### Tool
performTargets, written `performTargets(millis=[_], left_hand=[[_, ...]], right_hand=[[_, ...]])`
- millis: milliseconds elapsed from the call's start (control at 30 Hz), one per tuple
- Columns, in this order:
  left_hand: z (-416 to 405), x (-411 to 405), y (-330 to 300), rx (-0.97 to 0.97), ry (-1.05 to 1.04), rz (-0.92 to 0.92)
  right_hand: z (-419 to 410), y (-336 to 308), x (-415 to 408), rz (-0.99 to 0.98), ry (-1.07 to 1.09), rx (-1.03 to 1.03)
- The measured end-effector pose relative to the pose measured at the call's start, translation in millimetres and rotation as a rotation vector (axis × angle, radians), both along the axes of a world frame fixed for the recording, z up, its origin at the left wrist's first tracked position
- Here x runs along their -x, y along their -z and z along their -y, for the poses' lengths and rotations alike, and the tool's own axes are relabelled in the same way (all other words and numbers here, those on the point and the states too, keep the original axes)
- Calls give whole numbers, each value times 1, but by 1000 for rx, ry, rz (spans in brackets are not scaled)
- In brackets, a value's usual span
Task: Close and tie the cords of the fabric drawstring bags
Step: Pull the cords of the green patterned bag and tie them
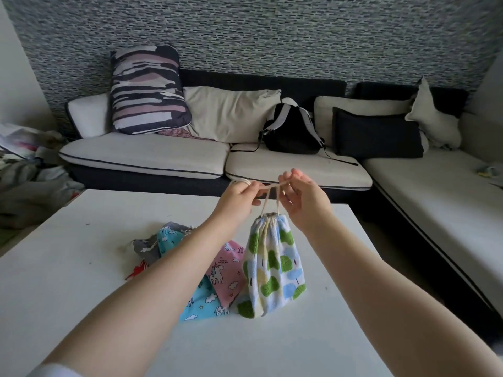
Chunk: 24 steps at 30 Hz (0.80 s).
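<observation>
A white bag printed with green and blue trees (273, 263) hangs by its cream cords (268, 198) above the white table (81, 281), its mouth gathered tight. My left hand (239, 193) pinches one cord end, with a loop of cord showing over its knuckles. My right hand (302, 195) pinches the other end, and the cords cross between the two hands. On the table under my left arm lie a pink unicorn bag (227, 270), a light blue cloud bag (202, 303), a grey bag (147, 247), another blue bag (170, 239) and a bit of red fabric (137, 269).
Beyond the table stands a corner sofa (152, 156) with several cushions and a black backpack (292, 130). A heap of clothes (24, 170) lies on the floor at the left. The table's right edge borders a dark gap beside the sofa.
</observation>
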<state>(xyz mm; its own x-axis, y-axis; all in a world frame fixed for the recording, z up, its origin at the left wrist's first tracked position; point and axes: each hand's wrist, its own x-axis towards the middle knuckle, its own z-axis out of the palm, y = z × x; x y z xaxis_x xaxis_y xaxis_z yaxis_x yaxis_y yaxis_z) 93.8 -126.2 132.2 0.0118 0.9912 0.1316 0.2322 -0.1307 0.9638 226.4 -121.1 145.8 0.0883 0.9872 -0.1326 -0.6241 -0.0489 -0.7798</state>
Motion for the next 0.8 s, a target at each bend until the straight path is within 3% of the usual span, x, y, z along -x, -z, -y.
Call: performTargets(millis=[67, 200, 367, 467, 500, 567, 633, 700, 800], left_hand=[[-6, 6, 8, 59, -101, -35], [-12, 41, 37, 180, -310, -392], [-12, 45, 36, 278, -300, -581], [-15, 45, 29, 173, -427, -776], [-15, 45, 26, 91, -422, -728], [-9, 45, 20, -38, -251, -395], [-4, 48, 13, -19, -29, -128], [-6, 49, 9, 42, 75, -81], [-7, 45, 6, 60, 44, -100]], right_hand=[[-5, 6, -7, -113, 79, 49], [-8, 22, -35, 191, 319, 255], [-8, 23, -19, 617, 239, 60], [-10, 15, -8, 828, 136, -31], [-11, 13, -7, 940, 116, -67], [-10, 12, -5, 1226, 67, -153], [-8, 11, -6, 1520, -29, -224], [-5, 9, -7, 1753, -172, -264], [-1, 13, -4, 1982, -344, -288]])
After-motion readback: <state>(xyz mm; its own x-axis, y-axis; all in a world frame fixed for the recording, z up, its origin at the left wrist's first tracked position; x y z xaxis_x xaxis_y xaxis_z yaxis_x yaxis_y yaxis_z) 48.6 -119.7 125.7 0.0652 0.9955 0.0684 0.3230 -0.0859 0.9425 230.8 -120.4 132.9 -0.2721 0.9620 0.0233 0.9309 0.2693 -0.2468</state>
